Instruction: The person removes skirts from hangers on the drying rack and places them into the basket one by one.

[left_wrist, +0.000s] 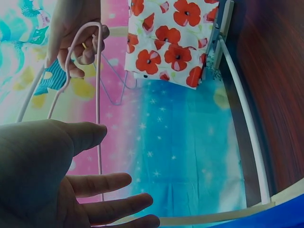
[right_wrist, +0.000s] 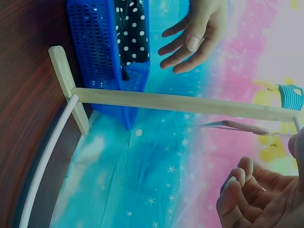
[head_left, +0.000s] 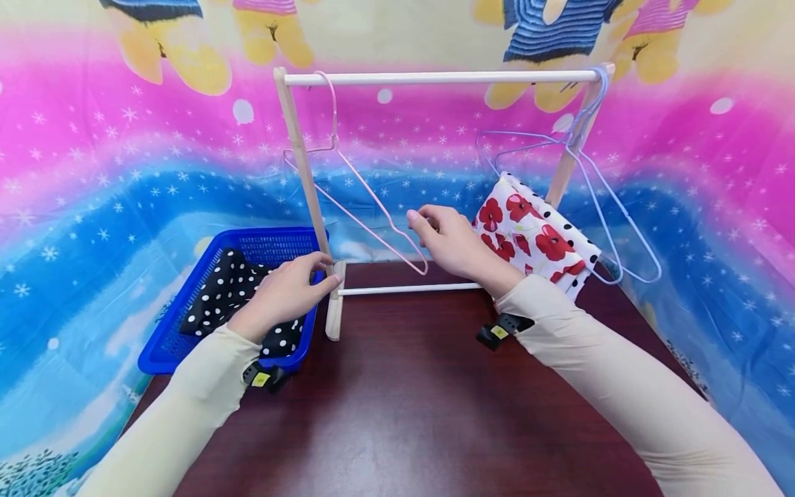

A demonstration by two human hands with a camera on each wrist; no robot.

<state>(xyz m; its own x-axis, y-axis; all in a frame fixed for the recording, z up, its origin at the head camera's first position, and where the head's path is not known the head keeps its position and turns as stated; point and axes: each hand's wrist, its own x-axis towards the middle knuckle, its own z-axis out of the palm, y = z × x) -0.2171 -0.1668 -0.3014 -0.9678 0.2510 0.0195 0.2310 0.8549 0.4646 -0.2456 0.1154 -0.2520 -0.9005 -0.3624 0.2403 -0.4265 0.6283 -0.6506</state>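
A pink hanger (head_left: 363,178) hangs from the left end of the rail on a small wooden clothes rack (head_left: 447,78). My right hand (head_left: 456,245) is in the air just right of the hanger, its fingers loosely curled around nothing. By the rack's left post, my left hand (head_left: 282,293) is held over the edge of a blue basket (head_left: 211,259). In the left wrist view the fingers of that left hand (left_wrist: 71,161) are spread and hold nothing. Black cloth with white dots (head_left: 214,293) lies in the basket.
Blue-violet hangers (head_left: 599,183) are bunched at the rail's right end. A white cloth with red flowers (head_left: 553,241) and a black-dotted edge hangs there, partly behind my right arm. The rack stands on a dark wooden table (head_left: 397,400) before a patterned backdrop (head_left: 435,124).
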